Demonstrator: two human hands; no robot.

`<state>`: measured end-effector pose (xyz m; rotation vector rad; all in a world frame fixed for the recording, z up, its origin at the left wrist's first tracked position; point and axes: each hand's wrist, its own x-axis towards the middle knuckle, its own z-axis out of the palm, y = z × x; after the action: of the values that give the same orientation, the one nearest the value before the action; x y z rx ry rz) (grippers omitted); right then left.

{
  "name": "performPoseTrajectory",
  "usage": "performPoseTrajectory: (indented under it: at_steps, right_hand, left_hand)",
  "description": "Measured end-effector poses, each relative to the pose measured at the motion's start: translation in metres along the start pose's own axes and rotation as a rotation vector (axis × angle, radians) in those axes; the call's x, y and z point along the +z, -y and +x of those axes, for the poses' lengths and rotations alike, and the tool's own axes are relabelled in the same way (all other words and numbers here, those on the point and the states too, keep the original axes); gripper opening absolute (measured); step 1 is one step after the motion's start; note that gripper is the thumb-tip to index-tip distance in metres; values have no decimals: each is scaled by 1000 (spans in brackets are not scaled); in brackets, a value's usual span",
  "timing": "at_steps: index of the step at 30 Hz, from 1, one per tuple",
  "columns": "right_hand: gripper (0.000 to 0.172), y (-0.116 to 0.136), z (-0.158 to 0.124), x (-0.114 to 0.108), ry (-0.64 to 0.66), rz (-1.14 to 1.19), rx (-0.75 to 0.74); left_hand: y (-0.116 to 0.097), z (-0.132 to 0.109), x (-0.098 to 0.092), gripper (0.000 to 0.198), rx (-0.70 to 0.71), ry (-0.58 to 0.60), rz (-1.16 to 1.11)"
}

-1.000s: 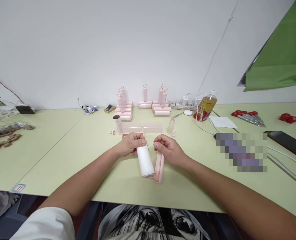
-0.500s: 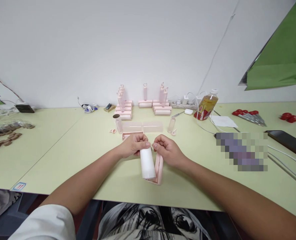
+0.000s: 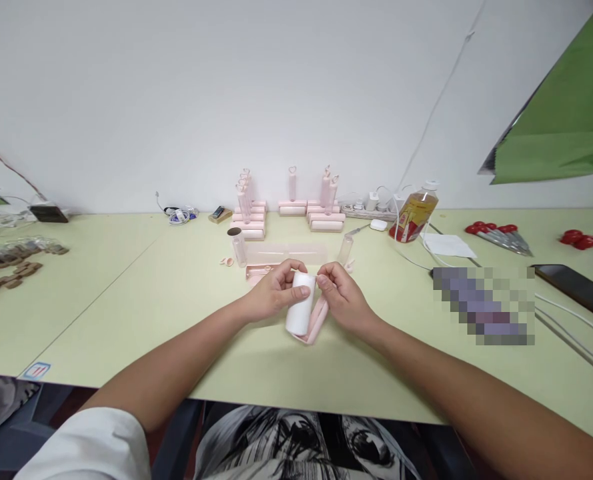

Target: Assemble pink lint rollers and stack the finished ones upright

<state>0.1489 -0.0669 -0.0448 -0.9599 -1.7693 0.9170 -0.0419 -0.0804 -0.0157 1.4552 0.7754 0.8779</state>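
Observation:
My left hand (image 3: 275, 293) is closed round a white roll (image 3: 300, 312), its thumb across the front near the top. The roll stands slightly tilted over the middle of the table. Behind and right of it is a pink holder (image 3: 317, 323), partly hidden by the roll. My right hand (image 3: 343, 297) has thumb and forefinger pinched at the upper end of the holder, beside the roll's top. Just beyond my left hand lies a pink case (image 3: 256, 272) on the table.
Pink lint rollers (image 3: 326, 223) with upright handles stand near the wall. Clear pink covers (image 3: 303, 253) and a brown-rimmed tube (image 3: 239, 248) lie or stand before them. A drink bottle (image 3: 414, 212), red-handled tools (image 3: 501, 237) and a phone (image 3: 576, 287) are at the right.
The roll and the pink holder have moved up and away from the table's front edge. The roll's top now shows between my hands, and my left thumb lies across its front.

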Motion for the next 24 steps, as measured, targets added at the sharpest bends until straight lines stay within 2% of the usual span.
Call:
performPoseTrajectory:
  at_steps: [3,6,9,13,18,21,24]
  right_hand:
    - [30,2,1,-1,-41,64,14]
    - [37,5,0,0,-36,146,48]
    - [42,7,1,0,56,275,143]
    - [45,10,3,-4,195,451,284]
    - [39,13,6,-11,250,590,446]
    - [39,13,6,-11,267,589,465]
    - [44,12,6,-10,313,542,405]
  left_hand:
    - [0,-4,6,70,-14,89,-10]
    - [-2,-7,10,85,-16,106,119]
    - [-7,-10,7,86,13,116,288]
    - [-15,-11,-6,83,52,181,457]
    - [-26,-13,-18,77,128,292,694]
    - [-30,-14,-15,77,165,322,817]
    - [-31,-13,-9,73,194,323,913]
